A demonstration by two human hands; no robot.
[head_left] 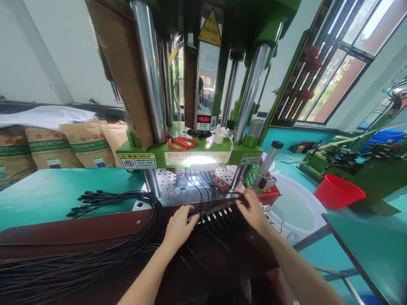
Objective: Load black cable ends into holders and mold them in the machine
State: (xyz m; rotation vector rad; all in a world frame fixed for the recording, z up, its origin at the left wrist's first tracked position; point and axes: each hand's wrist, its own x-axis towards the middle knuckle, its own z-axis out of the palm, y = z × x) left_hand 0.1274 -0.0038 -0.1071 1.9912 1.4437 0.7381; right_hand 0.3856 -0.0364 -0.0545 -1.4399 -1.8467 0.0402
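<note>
Head view: gripped the row of plugs (216,216) at the edge of the perforated plate (168,184), left hand (179,224) curled over its left end, right hand (252,207) pinched on its right, near bundled black cables (127,199).

Row of plug ends (216,216): small silver metal tips on thin black leads, set side by side in a slightly slanting line at the front edge of the perforated metal plate. The left end touches the left hand (179,226), the right end the right hand (252,209). Thin black cables (200,190) run from the row back across the plate, loosely curved, some crossing.
</note>
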